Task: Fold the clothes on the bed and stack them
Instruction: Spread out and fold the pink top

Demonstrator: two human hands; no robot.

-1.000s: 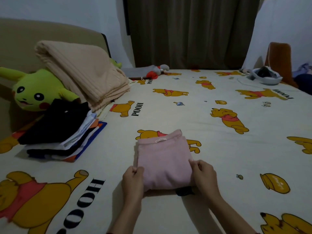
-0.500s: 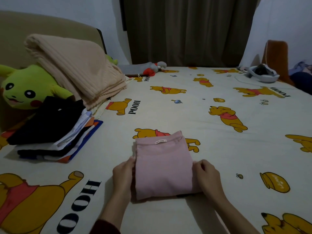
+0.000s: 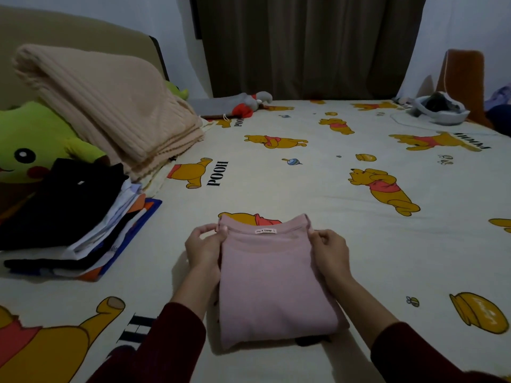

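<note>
The left hand (image 3: 203,248) is positioned at the far left corner of the folded pink garment (image 3: 273,283), with its fingers (image 3: 206,229) curled and the thumb pressed on the collar edge, pinching the fabric there. The right hand (image 3: 330,251) mirrors this at the far right corner: its fingers (image 3: 322,236) are curled inward and grasp the collar edge of the same garment. Both forearms run along the garment's long sides, each in a dark red sleeve (image 3: 168,344). The pink garment lies flat on the bed (image 3: 276,183), directly in front of the person, folded into an upright rectangle with the neckline and a small label (image 3: 265,231) at the far end. A dark piece of fabric (image 3: 311,340) protrudes from beneath its near right corner. The stack of folded clothes (image 3: 72,217) sits on the bed to the left, well apart from the pink garment, with a black item on top and white, orange and blue layers below. Behind the stack, a folded beige blanket (image 3: 110,106) leans over a green plush toy (image 3: 30,142). At the far right edge of the bed a white basket-like container (image 3: 448,116) holds a dark object whose identity cannot be determined. A grey and red soft toy (image 3: 249,105) lies near the curtain (image 3: 304,45).
</note>
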